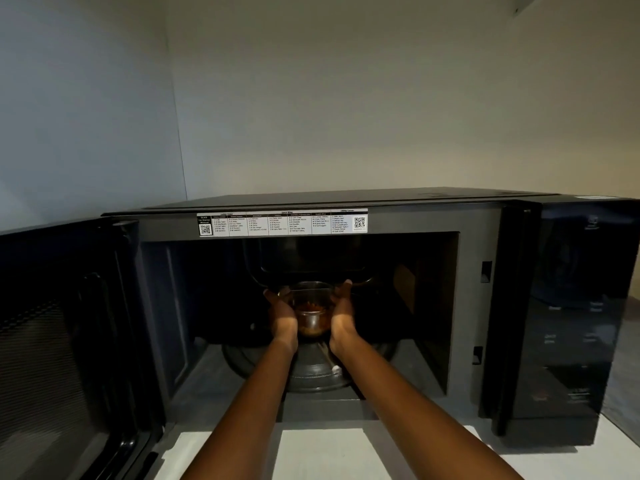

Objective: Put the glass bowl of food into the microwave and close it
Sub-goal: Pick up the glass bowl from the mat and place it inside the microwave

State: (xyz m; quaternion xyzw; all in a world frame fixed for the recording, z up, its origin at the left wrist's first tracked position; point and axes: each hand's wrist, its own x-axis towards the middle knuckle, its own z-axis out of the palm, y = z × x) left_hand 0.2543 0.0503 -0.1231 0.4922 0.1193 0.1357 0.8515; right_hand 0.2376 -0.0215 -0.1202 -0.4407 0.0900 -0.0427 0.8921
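A black microwave (pixel 485 223) stands in front of me with its door (pixel 59 337) swung open to the left. Both my arms reach into the dark cavity. My left hand (pixel 282 315) and my right hand (pixel 343 311) clasp a small glass bowl (pixel 311 306) of reddish-brown food from either side. The bowl is held upright, just above the round glass turntable (pixel 313 372). I cannot tell whether its base touches the turntable.
The microwave sits on a white surface (pixel 322 452) in a corner between two pale walls. Its glossy control panel (pixel 571 306) fills the right side. A white label strip (pixel 282 222) runs above the cavity opening. The open door juts toward me at the left.
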